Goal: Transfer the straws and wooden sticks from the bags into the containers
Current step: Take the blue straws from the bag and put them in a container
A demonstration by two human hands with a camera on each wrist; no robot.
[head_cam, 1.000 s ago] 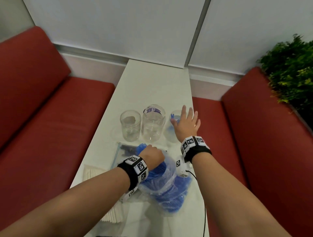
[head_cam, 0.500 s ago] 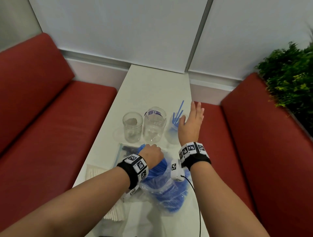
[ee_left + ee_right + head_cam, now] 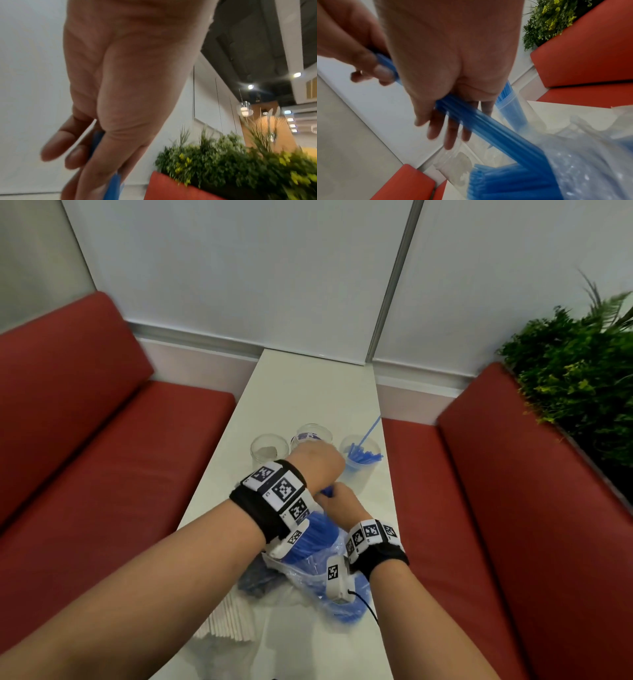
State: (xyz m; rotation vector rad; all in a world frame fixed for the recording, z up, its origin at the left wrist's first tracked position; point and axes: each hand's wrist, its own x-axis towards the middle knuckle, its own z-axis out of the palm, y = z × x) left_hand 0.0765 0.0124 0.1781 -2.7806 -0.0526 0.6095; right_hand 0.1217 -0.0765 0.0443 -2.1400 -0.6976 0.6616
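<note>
Nearest, at the table's (image 3: pixel 308 392) left edge: white sticks (image 3: pixel 229 625); beside them the clear bag (image 3: pixel 308 580) of blue straws (image 3: pixel 315 537), mouth toward the cups. Above it both hands — left (image 3: pixel 317 465), right (image 3: pixel 342 505) — grip one straw bundle (image 3: pixel 488 124) drawn partly out. Beyond: three clear cups, the right cup (image 3: pixel 359 463) at the table's right edge holding straws — bare tabletop behind to the wall.

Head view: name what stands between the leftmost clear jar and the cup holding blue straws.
A third clear jar with a blue label, partly hidden behind the left hand; head view shows it.
</note>
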